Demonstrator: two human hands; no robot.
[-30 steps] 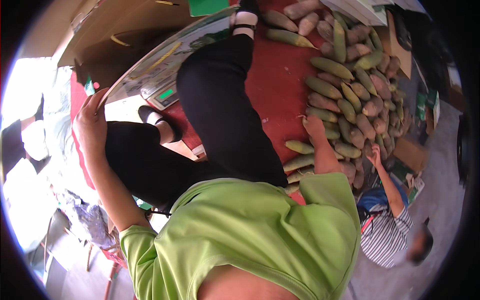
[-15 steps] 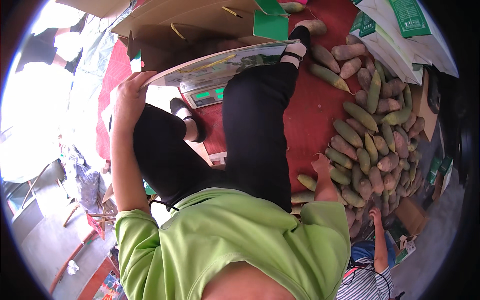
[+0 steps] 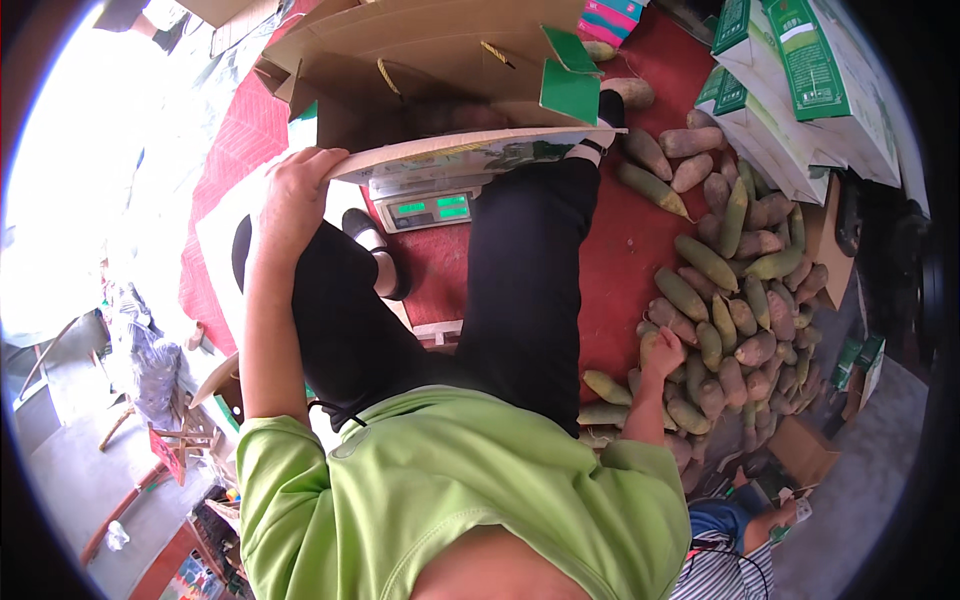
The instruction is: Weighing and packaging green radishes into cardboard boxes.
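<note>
Upper left, the left hand (image 3: pixel 290 198) grips the box flap (image 3: pixel 450 153), best held wide; the right hand (image 3: pixel 664 353), by radishes (image 3: pixel 706 262), has an unclear grip.

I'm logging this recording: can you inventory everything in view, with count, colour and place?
Cardboard box: one, brown inside, open, top centre
Root vegetables: many, too overlapped to count, green and pinkish, mostly heaped right
Scale: one, pale with green-lit displays, below the box
Cartons: several, white and green, upper right
Package: one, pink and blue, top
Floor covering: count unclear, red, centre
Co-worker: one, striped top, bottom right
Shirt: one, green, bottom centre
Trousers: one pair, black, centre
Left hand: one, bare, gripping the box's edge
Right hand: one, bare, at the vegetables, grip unclear
</note>
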